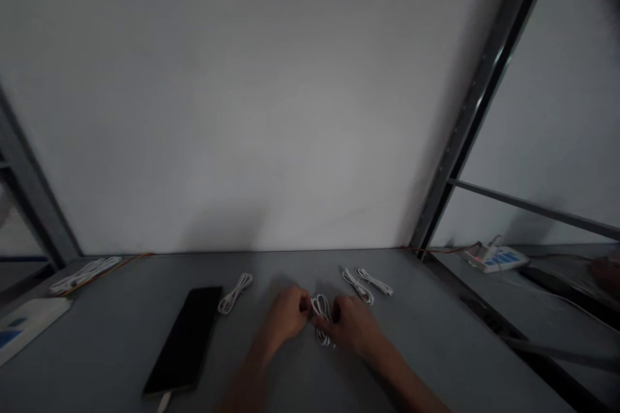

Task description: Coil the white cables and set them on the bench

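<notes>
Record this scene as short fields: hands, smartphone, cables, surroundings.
Left hand: fingertips at the left edge of a coiled white cable; grip unclear
Right hand: fingers across the same coil
Smartphone: black, lying flat, white plug at its near end
Other coils: one white coil right of the smartphone; two white coils beyond the right hand
Far left: white power strip, partly out of frame; white cable bundle
Surface: grey tabletop

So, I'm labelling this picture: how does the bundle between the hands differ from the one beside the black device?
The handled bundle is partly covered by the right hand; the loose bundle lies fully visible, untouched. The handled bundle points nearly straight ahead; the loose bundle slants rightward. Both are white, looped cables.
</notes>
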